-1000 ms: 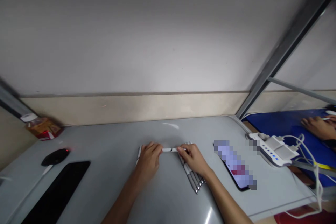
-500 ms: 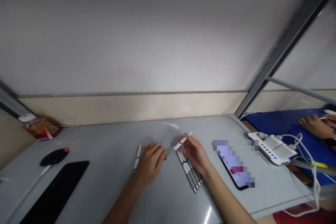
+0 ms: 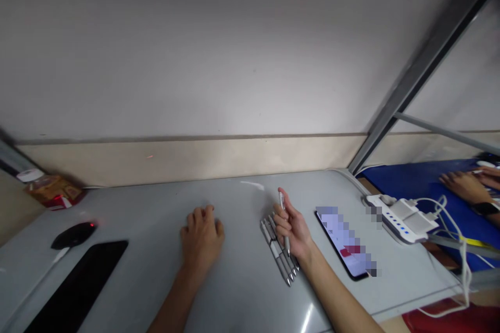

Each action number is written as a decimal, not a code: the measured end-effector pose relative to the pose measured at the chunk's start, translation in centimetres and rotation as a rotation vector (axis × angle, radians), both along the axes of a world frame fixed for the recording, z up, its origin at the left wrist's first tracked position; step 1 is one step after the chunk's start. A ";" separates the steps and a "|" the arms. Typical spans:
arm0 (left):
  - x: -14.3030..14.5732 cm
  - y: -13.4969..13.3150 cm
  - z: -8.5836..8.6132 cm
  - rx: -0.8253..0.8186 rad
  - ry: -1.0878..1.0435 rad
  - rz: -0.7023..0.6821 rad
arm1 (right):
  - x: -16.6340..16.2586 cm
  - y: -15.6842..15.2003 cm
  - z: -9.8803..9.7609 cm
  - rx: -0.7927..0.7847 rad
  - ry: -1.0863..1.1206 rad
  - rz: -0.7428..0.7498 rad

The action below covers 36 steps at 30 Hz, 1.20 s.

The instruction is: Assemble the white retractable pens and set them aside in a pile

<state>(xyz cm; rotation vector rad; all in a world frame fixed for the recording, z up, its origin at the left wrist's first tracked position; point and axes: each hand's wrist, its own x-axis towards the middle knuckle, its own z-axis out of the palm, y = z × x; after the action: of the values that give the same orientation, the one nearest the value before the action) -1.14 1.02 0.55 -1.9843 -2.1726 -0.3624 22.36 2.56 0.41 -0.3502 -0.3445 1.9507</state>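
My right hand (image 3: pixel 291 226) is closed around a grey-and-white pen (image 3: pixel 287 244), its metal tip pointing down and its upper end by my raised thumb. Just left of that hand, and partly behind its fingers, several similar pens (image 3: pixel 278 257) lie side by side on the grey table, tips toward me. My left hand (image 3: pixel 203 237) rests palm down on the table, fingers bent and thumb out to the side. Its fingertips and whatever is under the palm are hidden.
A phone (image 3: pixel 344 250) with a lit, blurred screen lies right of my right hand. Beyond it sits a power strip (image 3: pixel 398 221) with plugs and cables. At left are a black slab (image 3: pixel 78 286), a dark mouse-like device (image 3: pixel 73 235) and a bottle (image 3: pixel 52 191). Another person's hands (image 3: pixel 464 187) are far right.
My left hand has moved left, away from my right hand, over the spot where a lone pen lay; that pen is now out of sight. The pen in my right hand has turned upright.
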 end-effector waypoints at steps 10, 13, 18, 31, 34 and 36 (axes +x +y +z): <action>-0.5 0.0 -0.5 -0.081 -0.035 -0.003 | -0.1 -0.2 0.3 -0.013 -0.061 0.004; -0.6 0.1 -0.6 -0.055 -0.053 -0.016 | -0.1 -0.3 0.4 -0.013 -0.080 0.013; -0.7 0.4 -1.0 0.022 -0.134 -0.067 | -0.2 -0.3 0.4 -0.010 -0.037 0.014; -0.4 1.2 -1.2 0.049 -0.602 -0.220 | -0.3 -0.4 0.6 -0.012 -0.008 0.023; -0.5 1.3 -1.2 0.084 -0.598 -0.232 | -0.4 -0.4 0.7 -0.012 0.001 0.028; -0.5 1.4 -1.4 0.108 -0.601 -0.239 | -0.5 -0.4 0.8 0.015 -0.011 0.043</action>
<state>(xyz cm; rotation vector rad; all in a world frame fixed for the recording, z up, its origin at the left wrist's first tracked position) -1.68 2.39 -0.83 -2.2894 -2.1403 -1.2215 21.89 2.17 1.17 -0.3459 -0.3764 1.9874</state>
